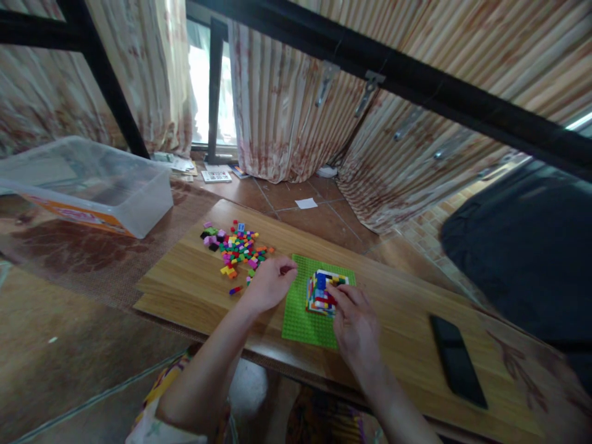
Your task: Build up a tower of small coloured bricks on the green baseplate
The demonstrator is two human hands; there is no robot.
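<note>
Left hand (274, 282): curled near far-left corner of green plate (296, 327), grip I cannot tell | right hand (355, 316): hides near-right corner of brick block (319, 288), grip also unclear.

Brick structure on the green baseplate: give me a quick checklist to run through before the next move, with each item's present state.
1. Right hand at the brick structure: ok, fingertips at its top.
2. Brick pinched in the right fingers: cannot tell, too small and partly covered.
3. Left hand free of bricks: cannot tell, its fingers are curled in by the baseplate's left edge.
4. Full view of the structure: not ok, the right hand hides part of it.
5. Loose bricks off the green baseplate: ok, the main pile lies to its left.
6. Black phone clear of the baseplate: ok, it lies apart to the right.
</note>
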